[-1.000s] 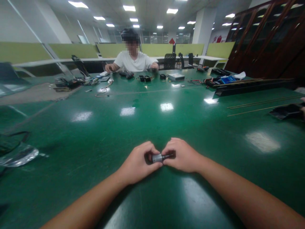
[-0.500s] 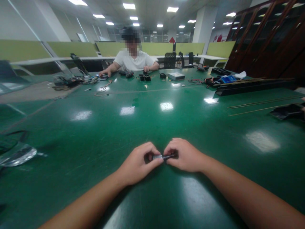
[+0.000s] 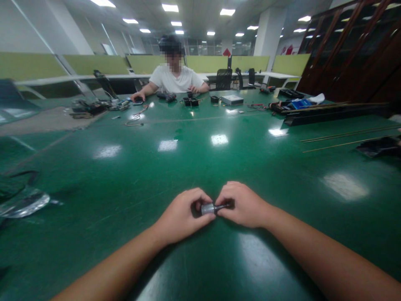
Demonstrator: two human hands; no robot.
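My left hand (image 3: 184,215) grips a small silver cylinder (image 3: 208,208) between thumb and fingers, low over the green table. Out of the cylinder's right end runs a thin dark shaft (image 3: 222,207), pinched by my right hand (image 3: 241,205). The two sets of fingertips almost meet where cylinder and shaft join. The shaft's far end is hidden inside my right hand. What exactly the part is, I cannot make out.
The glossy green table (image 3: 150,175) reaches to a person in a white shirt (image 3: 177,79) opposite. Near that person are a grey box (image 3: 232,100) and a power tool (image 3: 166,96). Thin rods (image 3: 347,134) lie right; a shiny plastic bag (image 3: 25,204) lies left.
The silver cylinder now shows more of its side between my left fingers, which have parted slightly. Both hands stay nearly in place. Across the table, the person's hand has lifted a little.
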